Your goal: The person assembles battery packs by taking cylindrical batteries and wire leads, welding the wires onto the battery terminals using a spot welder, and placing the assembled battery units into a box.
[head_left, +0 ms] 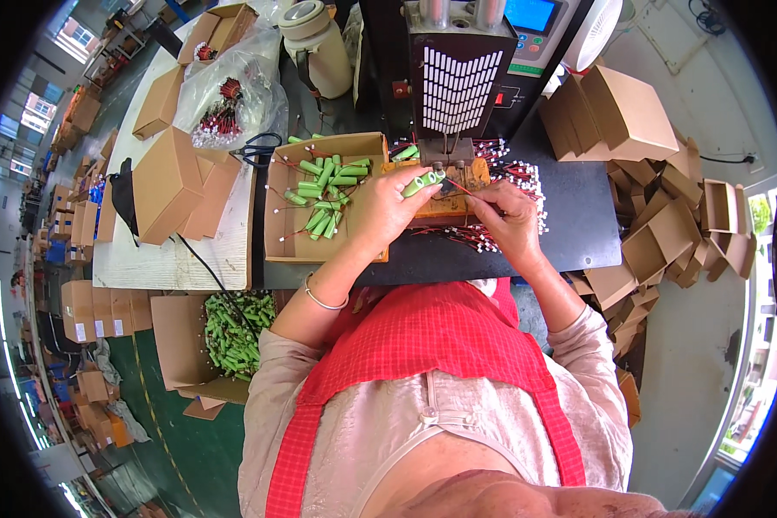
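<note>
Between the fingers of my left hand (pixel 387 205) is a green battery pack (pixel 423 182), its round cell ends facing the welding head (pixel 449 154) of the machine. My right hand (pixel 507 211) is closed in a pinch on a thin red and black wire lead (pixel 457 186) that reaches toward the pack. Both hands are at a worn orange block (pixel 447 207) under the welding head. Left of my left hand, a cardboard box (pixel 282 242) holds several green battery packs (pixel 328 179) with leads attached. Around the block lie many wire leads with white connectors (pixel 527 177).
The black and white machine (pixel 462 86) rises just beyond my hands. On the left are black scissors (pixel 257 149), a bag of wire leads (pixel 224 112) and a beige jug (pixel 311 47). A floor box of green packs (pixel 233 337) stands lower left; empty cartons (pixel 665 233) are piled right.
</note>
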